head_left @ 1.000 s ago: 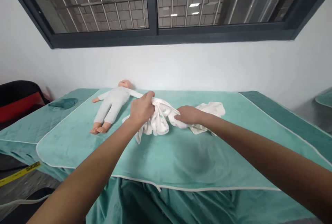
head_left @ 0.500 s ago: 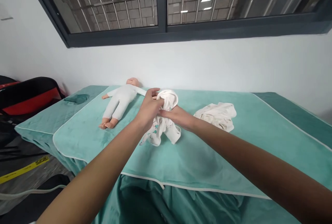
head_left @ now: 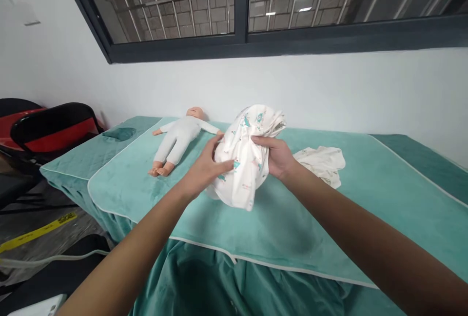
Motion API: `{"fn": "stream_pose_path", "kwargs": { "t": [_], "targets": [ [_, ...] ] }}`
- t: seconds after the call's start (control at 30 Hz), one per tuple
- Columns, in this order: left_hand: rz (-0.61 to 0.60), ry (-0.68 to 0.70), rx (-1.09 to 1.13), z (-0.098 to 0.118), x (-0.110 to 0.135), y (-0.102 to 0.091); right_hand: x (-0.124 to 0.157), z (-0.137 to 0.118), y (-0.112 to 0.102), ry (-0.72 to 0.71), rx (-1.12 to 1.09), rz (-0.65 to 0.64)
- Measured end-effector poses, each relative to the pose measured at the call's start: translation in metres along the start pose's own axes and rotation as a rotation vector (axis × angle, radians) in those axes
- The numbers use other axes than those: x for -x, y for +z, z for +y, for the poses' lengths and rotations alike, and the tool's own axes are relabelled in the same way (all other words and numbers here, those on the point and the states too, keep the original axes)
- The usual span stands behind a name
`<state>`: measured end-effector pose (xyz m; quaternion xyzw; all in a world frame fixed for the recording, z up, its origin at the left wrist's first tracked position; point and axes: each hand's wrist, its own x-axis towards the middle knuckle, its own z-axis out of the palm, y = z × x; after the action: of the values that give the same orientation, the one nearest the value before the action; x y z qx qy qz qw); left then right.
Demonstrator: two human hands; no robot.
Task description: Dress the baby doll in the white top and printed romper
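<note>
Forearms, two, ours: bare, extended forward, converging. Our left hand: grasping, thumb pointing inward. Our right hand: likewise grasping, its far side seemingly curled, partly hidden.

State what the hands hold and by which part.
A bunched white patterned cloth: the left hand holds its left side, the right hand its right side.

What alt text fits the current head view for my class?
The left hand and right hand hold a bunched, printed white cloth over a green mat. A doll lies on its back at left, another crumpled cloth at right.
</note>
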<state>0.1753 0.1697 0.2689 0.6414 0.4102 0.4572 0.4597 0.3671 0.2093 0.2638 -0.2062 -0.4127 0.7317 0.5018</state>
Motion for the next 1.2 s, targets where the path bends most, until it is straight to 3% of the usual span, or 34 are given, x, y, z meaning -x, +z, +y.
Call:
{"fn": "stream_pose_path", "kwargs": {
  "t": [0.07, 0.13, 0.23, 0.37, 0.5, 0.57, 0.8, 1.03, 1.13, 1.2],
  "targets": [
    [-0.112, -0.048, 0.101, -0.002, 0.003, 0.011, 0.004, -0.001, -0.001, -0.003, 0.001, -0.008],
    [-0.128, -0.065, 0.184, -0.006, 0.005, 0.026, 0.007, 0.0, -0.004, -0.023, 0.01, 0.008],
    [-0.003, -0.068, 0.2, -0.015, 0.005, 0.043, 0.011, 0.004, -0.012, -0.082, 0.057, 0.063],
    [0.272, -0.035, -0.078, -0.025, 0.004, 0.049, 0.018, 0.009, -0.03, -0.147, 0.144, 0.14],
    [0.292, 0.006, -0.228, -0.027, 0.006, 0.047, 0.025, 0.016, -0.044, -0.071, 0.17, 0.14],
    [0.255, -0.024, -0.148, -0.027, 0.008, 0.047, 0.024, 0.023, -0.048, -0.024, 0.169, 0.16],
    [0.166, -0.227, 0.442, -0.037, 0.01, 0.038, 0.013, 0.055, -0.056, 0.054, 0.079, 0.203],
    [0.24, -0.276, 0.788, -0.056, 0.0, 0.029, 0.004, 0.076, -0.045, 0.068, 0.183, 0.058],
    [0.284, -0.274, 0.851, -0.063, -0.007, 0.028, 0.003, 0.08, -0.033, 0.087, 0.289, -0.057],
    [0.292, -0.257, 0.846, -0.068, -0.008, 0.028, 0.002, 0.084, -0.027, 0.052, 0.36, -0.063]
  ]
}}
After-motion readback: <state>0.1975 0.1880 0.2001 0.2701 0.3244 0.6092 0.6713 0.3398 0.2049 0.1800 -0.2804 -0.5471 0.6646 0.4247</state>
